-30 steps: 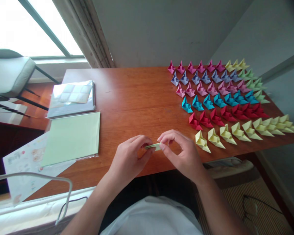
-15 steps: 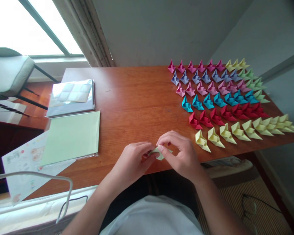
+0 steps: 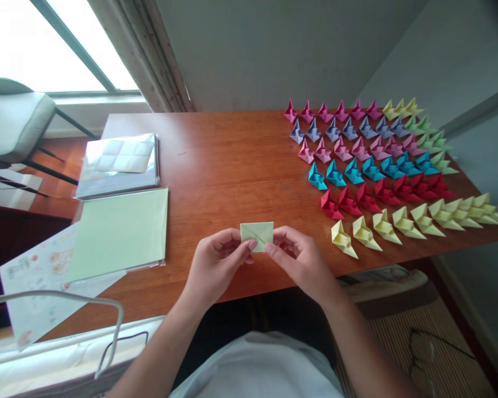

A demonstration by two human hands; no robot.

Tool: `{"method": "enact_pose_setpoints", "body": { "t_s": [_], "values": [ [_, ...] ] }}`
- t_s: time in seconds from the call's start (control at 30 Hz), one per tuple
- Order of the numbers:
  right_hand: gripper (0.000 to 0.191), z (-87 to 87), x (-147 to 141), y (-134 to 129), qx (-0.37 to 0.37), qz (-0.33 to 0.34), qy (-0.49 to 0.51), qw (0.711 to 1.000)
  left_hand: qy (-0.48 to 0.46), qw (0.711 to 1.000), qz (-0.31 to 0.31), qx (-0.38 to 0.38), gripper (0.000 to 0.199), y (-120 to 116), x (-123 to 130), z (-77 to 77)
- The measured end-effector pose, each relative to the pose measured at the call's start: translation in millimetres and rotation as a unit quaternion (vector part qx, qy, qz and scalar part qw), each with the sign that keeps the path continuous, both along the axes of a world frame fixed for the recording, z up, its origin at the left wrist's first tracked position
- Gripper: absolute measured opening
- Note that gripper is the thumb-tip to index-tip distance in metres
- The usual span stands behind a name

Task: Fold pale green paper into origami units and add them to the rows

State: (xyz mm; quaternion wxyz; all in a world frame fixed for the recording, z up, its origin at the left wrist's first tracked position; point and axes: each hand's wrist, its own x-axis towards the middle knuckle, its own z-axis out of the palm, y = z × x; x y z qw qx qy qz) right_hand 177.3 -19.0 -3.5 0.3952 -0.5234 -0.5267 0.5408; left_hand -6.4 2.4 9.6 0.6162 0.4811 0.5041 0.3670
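Brown wooden worktop: rows of multicoloured pointed folded-paper shapes apparently finished at two o'clock; flat pale-green sheets, seemingly unworked, at nine. Above six o'clock edge, small pale-green paper rectangle, probably part-folded; left hand, right hand curled, pinching its sides.

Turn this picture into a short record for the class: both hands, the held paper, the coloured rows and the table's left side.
Left hand: holds the folded paper at its left
Right hand: holds its right side
Paper's look: pale green, rectangular, diagonal line across it
Rows, near to far, from their left ends: yellow figures, red figures, blue figures, pink figures, purple figures, magenta figures
Table, left side: pale green pack overlapping a printed sheet
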Motion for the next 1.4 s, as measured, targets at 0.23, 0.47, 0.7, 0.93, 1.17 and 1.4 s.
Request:
{"method": "enact_pose_setpoints", "body": {
  "t_s": [0.23, 0.47, 0.7, 0.93, 1.17, 1.4],
  "values": [
    [0.016, 10.8, 3.0, 3.2, 0.021, 0.05, -0.032, 0.998, -0.073, 0.995, -0.051, -0.041, 0.024, 2.9, -0.7, 1.0],
    [0.022, 19.1, 2.5, 9.8, 0.032, -0.023, -0.023, 0.999, -0.055, 0.995, -0.075, -0.041, 0.02, -1.5, -0.6, -1.3],
    [0.037, 14.0, -4.6, 17.8, -0.082, 0.011, 0.096, 0.992, -0.007, 0.99, -0.123, 0.073, 0.013, -3.8, -3.0, 3.9],
    [0.043, 12.5, -3.3, 21.6, -0.094, 0.047, 0.114, 0.988, 0.03, 0.976, -0.127, 0.172, 0.009, -1.9, -5.7, 5.4],
    [0.023, 10.4, 3.2, 12.9, -0.02, 0.009, 0.093, 0.995, 0.021, 0.988, -0.021, 0.153, 0.008, 1.4, -3.0, -2.1],
    [0.009, 2.6, 0.2, 13.4, 0.11, -0.002, 0.013, 0.994, 0.041, 0.985, -0.029, 0.165, 0.009, 2.6, -1.0, -5.1]
  ]
}}
